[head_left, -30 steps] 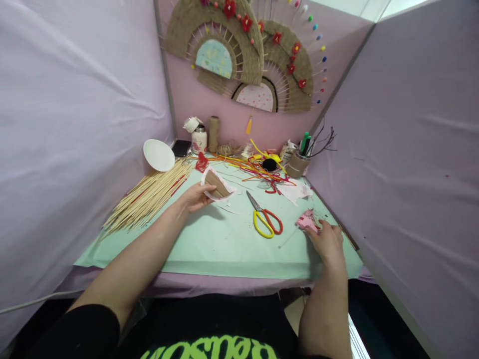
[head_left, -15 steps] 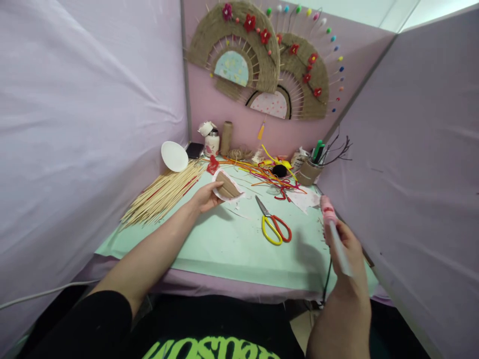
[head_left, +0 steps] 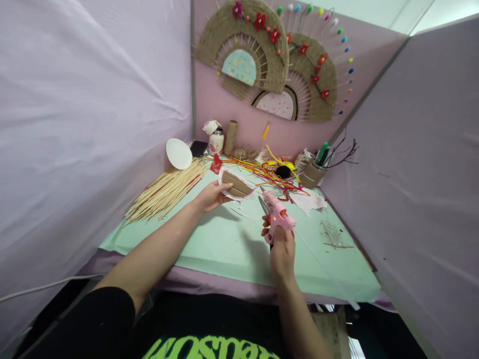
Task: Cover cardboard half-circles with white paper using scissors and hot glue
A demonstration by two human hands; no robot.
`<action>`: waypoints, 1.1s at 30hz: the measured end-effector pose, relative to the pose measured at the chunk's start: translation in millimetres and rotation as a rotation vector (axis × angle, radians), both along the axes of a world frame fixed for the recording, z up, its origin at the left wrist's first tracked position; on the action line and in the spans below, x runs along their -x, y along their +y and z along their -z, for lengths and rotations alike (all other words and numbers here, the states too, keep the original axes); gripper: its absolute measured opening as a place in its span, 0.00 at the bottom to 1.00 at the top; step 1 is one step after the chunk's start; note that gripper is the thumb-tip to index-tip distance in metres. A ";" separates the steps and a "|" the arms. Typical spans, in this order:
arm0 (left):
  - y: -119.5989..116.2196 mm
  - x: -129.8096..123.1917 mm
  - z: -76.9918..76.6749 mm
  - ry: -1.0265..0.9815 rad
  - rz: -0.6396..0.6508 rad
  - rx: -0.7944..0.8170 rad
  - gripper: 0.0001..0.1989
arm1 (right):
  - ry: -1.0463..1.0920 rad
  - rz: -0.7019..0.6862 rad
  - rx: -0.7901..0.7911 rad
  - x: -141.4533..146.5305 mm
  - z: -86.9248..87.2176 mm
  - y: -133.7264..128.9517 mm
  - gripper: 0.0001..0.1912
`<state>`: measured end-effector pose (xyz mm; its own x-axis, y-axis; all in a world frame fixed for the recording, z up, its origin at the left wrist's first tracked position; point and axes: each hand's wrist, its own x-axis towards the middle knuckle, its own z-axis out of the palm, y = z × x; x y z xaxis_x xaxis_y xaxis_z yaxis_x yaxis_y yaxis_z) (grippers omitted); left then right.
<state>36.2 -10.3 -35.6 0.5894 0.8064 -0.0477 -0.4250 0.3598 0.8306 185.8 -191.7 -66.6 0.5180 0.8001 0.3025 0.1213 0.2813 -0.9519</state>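
My left hand (head_left: 214, 196) grips the left end of a half-round cardboard piece (head_left: 239, 186) with a white paper edge, held above the table. In my right hand (head_left: 281, 244) is a pink hot glue gun (head_left: 277, 217), its small orange light on and its nozzle pointing up and left toward the cardboard. A long clear glue stick (head_left: 325, 267) sticks out of the gun's back. Scissors (head_left: 263, 204) lie behind the gun; their handles are mostly hidden by it and my hand.
Thin wooden sticks (head_left: 164, 192) lie at the left beneath a white round dish (head_left: 178, 154). Coloured pipe cleaners (head_left: 258, 169) spread along the back. A cardboard pot (head_left: 313, 174) holds twigs and pens. Scraps (head_left: 333, 234) lie at the right. Twine fans (head_left: 243, 30) hang on the back wall.
My right hand has brought the glue gun from the right edge of the table leftward, close to the cardboard piece. The cardboard has turned slightly and shows more of its face.
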 end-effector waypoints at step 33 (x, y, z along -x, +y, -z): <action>-3.4 -1.4 -0.6 0.056 -0.008 -0.009 0.15 | -0.247 0.101 0.090 -2.2 17.8 3.2 0.22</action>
